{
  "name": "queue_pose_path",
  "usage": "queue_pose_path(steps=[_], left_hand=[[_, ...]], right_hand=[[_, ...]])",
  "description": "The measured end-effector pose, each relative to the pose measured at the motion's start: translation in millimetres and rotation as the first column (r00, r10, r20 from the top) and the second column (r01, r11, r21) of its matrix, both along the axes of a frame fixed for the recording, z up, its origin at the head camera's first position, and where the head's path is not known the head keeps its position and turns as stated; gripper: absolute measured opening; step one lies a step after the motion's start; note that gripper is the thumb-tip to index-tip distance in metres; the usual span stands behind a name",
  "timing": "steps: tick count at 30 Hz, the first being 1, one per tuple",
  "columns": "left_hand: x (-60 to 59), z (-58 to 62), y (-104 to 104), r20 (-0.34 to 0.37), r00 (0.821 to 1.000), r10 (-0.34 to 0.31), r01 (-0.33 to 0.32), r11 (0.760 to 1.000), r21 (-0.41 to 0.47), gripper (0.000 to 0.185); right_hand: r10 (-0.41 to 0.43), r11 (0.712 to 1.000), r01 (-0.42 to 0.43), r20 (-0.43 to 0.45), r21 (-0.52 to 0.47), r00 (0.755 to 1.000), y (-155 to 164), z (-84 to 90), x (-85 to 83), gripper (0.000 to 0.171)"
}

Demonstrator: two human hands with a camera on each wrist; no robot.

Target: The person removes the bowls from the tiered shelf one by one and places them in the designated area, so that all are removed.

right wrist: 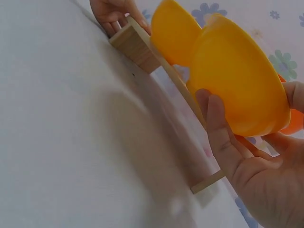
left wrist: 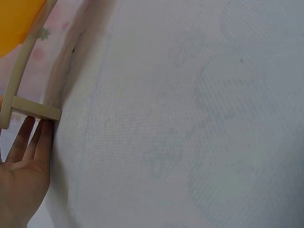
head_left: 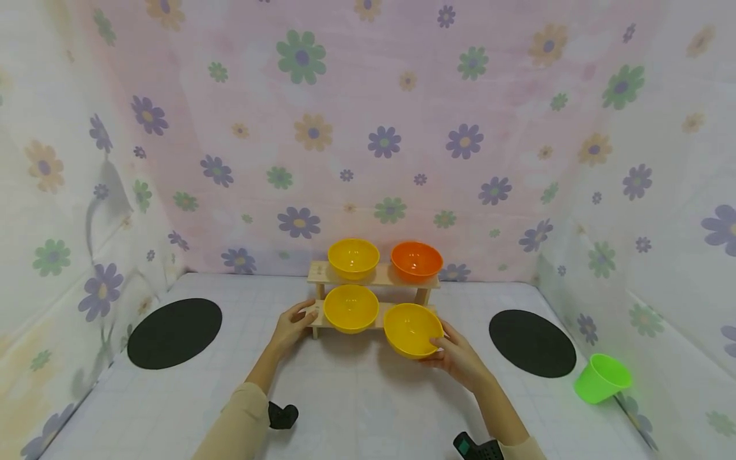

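Note:
In the head view, my right hand [head_left: 460,363] holds a yellow bowl [head_left: 411,331] by its right side, in front of the right end of a two-step wooden stand [head_left: 376,276]. The right wrist view shows fingers [right wrist: 219,133] under the held bowl [right wrist: 237,76] and the thumb near its rim. My left hand [head_left: 292,328] grips the left end of the stand's lower step, its fingers against the stand's leg [left wrist: 37,109]. Another yellow bowl [head_left: 351,309] sits on the lower step. A yellow bowl [head_left: 353,259] and an orange bowl [head_left: 416,261] sit on the upper step.
A black round mat [head_left: 175,333] lies on the white-covered table at left, another black mat [head_left: 532,343] at right. A green cup [head_left: 602,379] stands tilted by the right wall. Flower-print cloth [head_left: 356,172] encloses the back and sides.

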State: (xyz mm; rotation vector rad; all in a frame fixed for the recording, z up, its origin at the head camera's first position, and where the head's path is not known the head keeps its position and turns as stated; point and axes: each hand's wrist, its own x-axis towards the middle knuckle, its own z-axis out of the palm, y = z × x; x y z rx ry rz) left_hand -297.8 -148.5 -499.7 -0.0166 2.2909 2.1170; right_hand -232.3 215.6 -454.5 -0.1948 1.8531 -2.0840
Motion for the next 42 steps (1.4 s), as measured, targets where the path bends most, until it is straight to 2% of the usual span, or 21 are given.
queue_pose_path(steps=[9,17,26,36,42], left_hand=[[0.8,1.5,0,-0.012,1.0,-0.004,0.004,1.0,0.005,0.049],[2.0,1.1,2,-0.014,1.0,-0.012,0.013,1.0,0.009,0.049],[1.9,0.5,2,-0.01,1.0,-0.007,0.007,1.0,0.03,0.048],[1.1,0.9,2,-0.001,1.0,-0.001,0.002,0.998,0.067,0.046],[0.9,-0.1,1,-0.003,1.0,-0.007,0.007,0.997,0.079,0.046]], right_hand=[[0.05,0.998,-0.049,0.023,-0.047,0.998,-9,-8.6,16.4,0.067],[0.14,0.99,-0.139,0.009,-0.036,0.99,-24,-17.5,25.5,0.067],[0.248,0.968,-0.249,-0.039,-0.042,0.968,-49,-26.0,29.4,0.066],[0.3,0.952,-0.302,-0.041,-0.044,0.953,-79,-32.1,28.6,0.064],[0.31,0.95,-0.31,-0.005,-0.048,0.951,-94,-35.8,26.7,0.066]])
